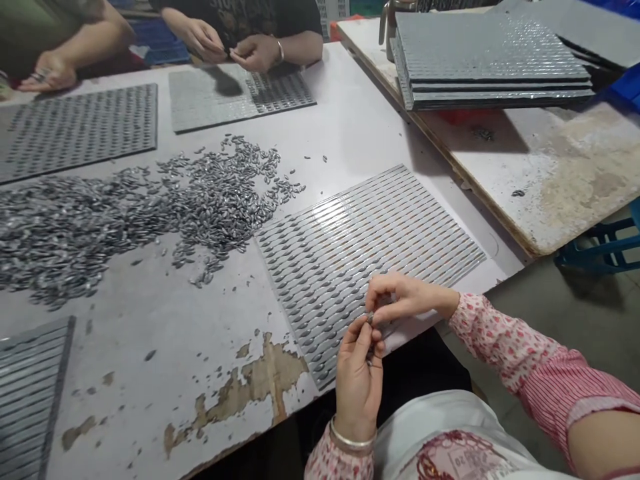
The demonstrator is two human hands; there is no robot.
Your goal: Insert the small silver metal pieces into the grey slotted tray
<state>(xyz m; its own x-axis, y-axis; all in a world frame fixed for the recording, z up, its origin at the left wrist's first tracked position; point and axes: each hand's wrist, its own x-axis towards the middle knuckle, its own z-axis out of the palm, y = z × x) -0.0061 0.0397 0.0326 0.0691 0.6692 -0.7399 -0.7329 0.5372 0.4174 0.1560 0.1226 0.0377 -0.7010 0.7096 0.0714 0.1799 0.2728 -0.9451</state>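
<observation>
My left hand (358, 373) is cupped closed near the table's front edge, holding small grey metal pieces, and wears a silver bangle. My right hand (400, 299) pinches one small metal piece (371, 319) right at my left hand's fingertips. Both hands hover over the near corner of a grey slotted tray (365, 233) whose rows hold seated pieces. A big loose heap of the same shiny oval pieces (125, 213) lies on the table to the left.
Across the table two other people's hands work over similar trays (80, 127) (240, 97). A stack of trays (490, 60) sits on a worn board at the right. Another tray's corner (30, 393) shows at bottom left. The table paint is chipped near the front edge.
</observation>
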